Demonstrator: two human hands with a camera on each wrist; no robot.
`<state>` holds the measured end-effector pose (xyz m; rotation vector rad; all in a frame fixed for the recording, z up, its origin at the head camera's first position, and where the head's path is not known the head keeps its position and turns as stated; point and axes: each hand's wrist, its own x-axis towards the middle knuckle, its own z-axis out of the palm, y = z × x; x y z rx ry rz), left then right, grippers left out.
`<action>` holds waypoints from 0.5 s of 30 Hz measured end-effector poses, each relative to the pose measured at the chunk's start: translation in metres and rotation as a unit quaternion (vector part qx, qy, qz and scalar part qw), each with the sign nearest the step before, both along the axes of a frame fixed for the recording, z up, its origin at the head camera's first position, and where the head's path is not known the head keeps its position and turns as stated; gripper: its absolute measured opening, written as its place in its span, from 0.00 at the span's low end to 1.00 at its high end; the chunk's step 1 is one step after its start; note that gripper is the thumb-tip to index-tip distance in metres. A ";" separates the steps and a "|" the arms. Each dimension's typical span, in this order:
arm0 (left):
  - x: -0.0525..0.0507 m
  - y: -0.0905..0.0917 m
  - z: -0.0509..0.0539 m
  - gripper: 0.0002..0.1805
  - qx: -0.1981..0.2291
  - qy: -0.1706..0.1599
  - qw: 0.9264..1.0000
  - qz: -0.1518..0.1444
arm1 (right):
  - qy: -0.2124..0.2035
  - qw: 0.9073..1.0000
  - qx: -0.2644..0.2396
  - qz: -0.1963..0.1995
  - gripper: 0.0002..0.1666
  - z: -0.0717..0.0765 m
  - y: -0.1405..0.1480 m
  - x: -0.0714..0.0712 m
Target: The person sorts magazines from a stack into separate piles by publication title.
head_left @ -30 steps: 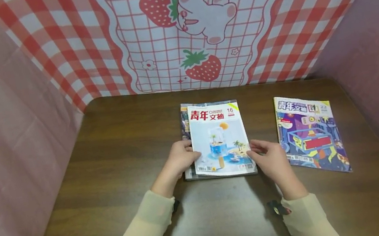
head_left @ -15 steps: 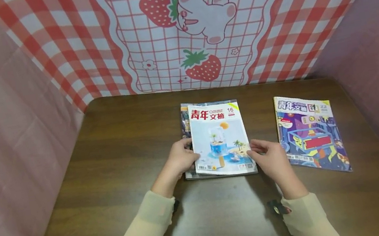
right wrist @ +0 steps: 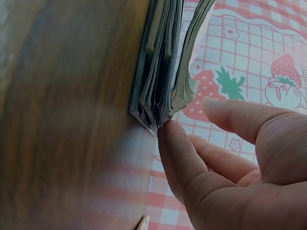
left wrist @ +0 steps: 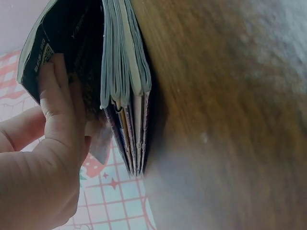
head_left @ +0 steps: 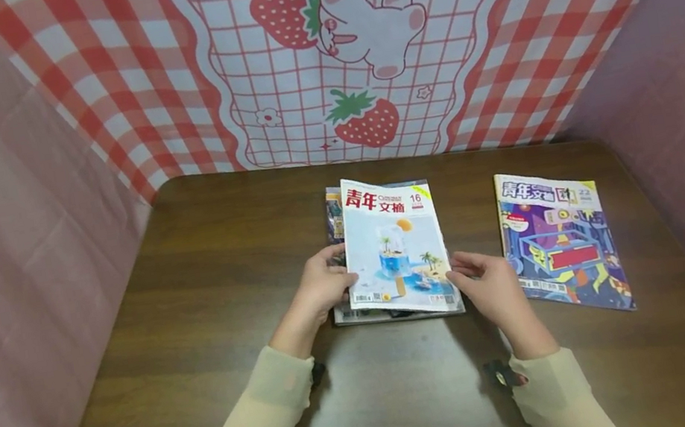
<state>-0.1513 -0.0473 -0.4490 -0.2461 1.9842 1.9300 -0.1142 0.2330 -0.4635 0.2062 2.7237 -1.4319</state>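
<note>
A magazine with a pale blue popsicle cover (head_left: 392, 250) sits tilted over a stack of several magazines (head_left: 334, 218). My left hand (head_left: 321, 289) pinches its left edge, thumb on the cover and fingers against its dark back (left wrist: 67, 38). In the left wrist view that edge stands lifted off the stack (left wrist: 127, 62). My right hand (head_left: 491, 290) is at the stack's right side. The right wrist view has its fingertips touching the page edges (right wrist: 160, 96), with the thumb a little apart from the top magazine (right wrist: 187, 86).
A purple-covered magazine (head_left: 562, 245) lies on the brown wooden table (head_left: 222, 264) to the right. Behind the table hangs a red checked cloth (head_left: 138, 89) with strawberries. Pink curtains (head_left: 11, 223) close off the sides.
The top magazine's left side has risen and its far left corner has shifted away, baring more of the stack below. My left hand has moved slightly up with it; the right hand stays put.
</note>
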 end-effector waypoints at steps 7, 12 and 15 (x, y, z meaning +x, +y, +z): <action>-0.003 -0.004 0.000 0.35 0.062 -0.024 0.998 0.012 | -0.002 1.000 -0.005 0.004 0.29 0.001 0.000 -0.001; -0.004 -0.007 0.001 0.36 0.069 -0.027 0.997 0.013 | -0.016 1.000 -0.007 -0.004 0.31 0.003 0.001 -0.001; -0.003 -0.010 0.002 0.36 0.070 -0.027 0.997 0.013 | -0.018 1.000 -0.008 -0.009 0.33 0.005 0.000 -0.002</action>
